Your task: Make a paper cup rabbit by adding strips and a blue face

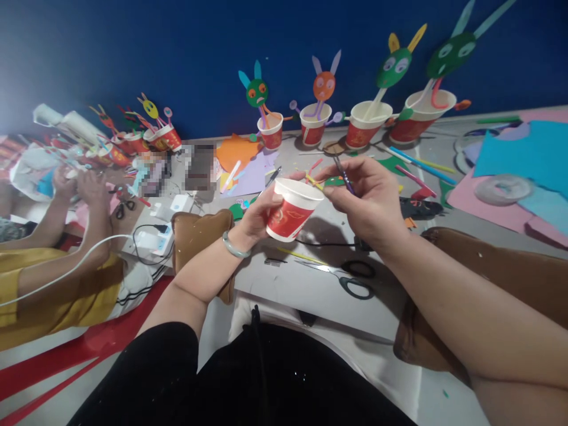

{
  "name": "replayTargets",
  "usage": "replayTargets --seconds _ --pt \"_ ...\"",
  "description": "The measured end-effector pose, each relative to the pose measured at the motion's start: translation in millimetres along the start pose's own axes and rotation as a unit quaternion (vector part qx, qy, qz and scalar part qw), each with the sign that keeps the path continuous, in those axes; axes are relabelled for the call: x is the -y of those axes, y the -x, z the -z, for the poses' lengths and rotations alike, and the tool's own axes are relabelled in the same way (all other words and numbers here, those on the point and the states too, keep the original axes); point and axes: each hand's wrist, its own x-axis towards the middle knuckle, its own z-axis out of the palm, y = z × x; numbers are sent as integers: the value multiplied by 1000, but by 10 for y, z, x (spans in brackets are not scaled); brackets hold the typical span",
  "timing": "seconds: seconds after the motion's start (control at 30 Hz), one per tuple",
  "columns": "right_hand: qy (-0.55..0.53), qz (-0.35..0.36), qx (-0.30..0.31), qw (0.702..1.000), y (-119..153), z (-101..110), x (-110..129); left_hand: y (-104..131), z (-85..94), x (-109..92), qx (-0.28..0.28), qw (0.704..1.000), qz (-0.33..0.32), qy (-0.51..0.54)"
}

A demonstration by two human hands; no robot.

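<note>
My left hand (256, 220) is wrapped round a red and white paper cup (290, 220), which is tilted above the table. The thumb lies on the cup's side and the other fingers are mostly hidden behind it. At the cup's far rim is a small yellow strip (314, 181), close to the fingertips of my right hand (370, 198). That hand is closed round a slim dark purple tool (344, 176) pointing up; its exact kind is unclear. Below the cup lie open scissors (355, 278) with black handles and a thin yellow stick (304, 256).
Along the blue wall stand paper cups with paper creature heads, one with an orange head (324, 86). Coloured paper (523, 160) and a tape roll (503, 188) lie right. Brown cushions (202, 239) flank me. A co-worker's hands (86, 188) and a power strip (155, 239) are left.
</note>
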Motion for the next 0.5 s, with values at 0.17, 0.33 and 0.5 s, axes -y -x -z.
replayTargets --seconds 0.17,0.33,0.5 --pt "-4 -26 -7 1000 -21 49 -125 -13 27 21 3 999 -34 -26" --pt "8 -36 -7 999 -9 71 -164 -2 -22 -6 3 999 -36 -14" --pt "8 -41 -8 999 -16 68 -190 -21 -7 -2 9 999 -28 -17"
